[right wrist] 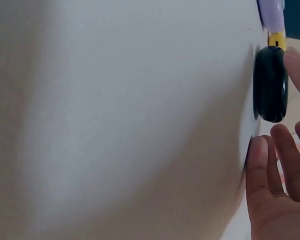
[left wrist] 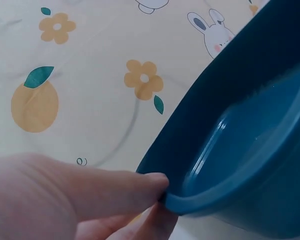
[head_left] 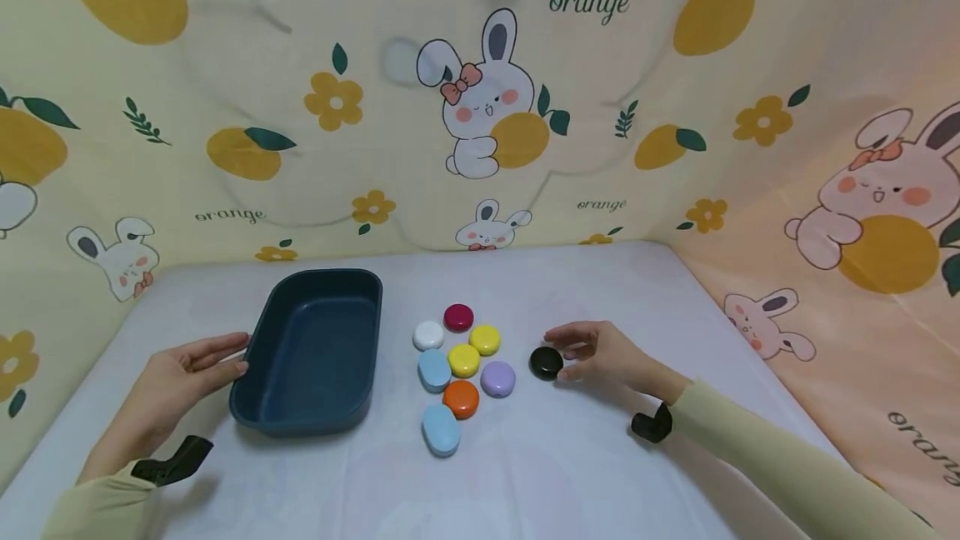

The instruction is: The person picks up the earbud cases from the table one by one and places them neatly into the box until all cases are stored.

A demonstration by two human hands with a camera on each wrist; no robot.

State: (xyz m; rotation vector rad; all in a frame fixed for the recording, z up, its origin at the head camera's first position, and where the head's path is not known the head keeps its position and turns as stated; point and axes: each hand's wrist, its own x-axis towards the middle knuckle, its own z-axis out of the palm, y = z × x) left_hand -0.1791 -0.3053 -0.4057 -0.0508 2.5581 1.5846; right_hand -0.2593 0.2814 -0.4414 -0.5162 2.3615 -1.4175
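A dark blue rectangular tub (head_left: 375, 340) with rounded corners stands on the left of the table. My left hand (head_left: 180, 386) pinches its left rim; in the left wrist view the thumb (left wrist: 120, 192) lies at the rim with fingers below it. Over on the right, my right hand (head_left: 611, 361) is spread beside a glossy black round piece (head_left: 546, 363). In the right wrist view, a gap separates its fingers from the black piece (right wrist: 271, 84), and the thumb lies close to it; contact cannot be told.
Between tub and right hand lie several glossy rounded pieces: dark red (head_left: 458, 317), white (head_left: 428, 335), two yellow (head_left: 485, 340), purple (head_left: 498, 379), orange (head_left: 461, 399) and two light blue (head_left: 440, 430). Patterned cloth (head_left: 405, 140) rises behind the white tabletop (head_left: 570, 473).
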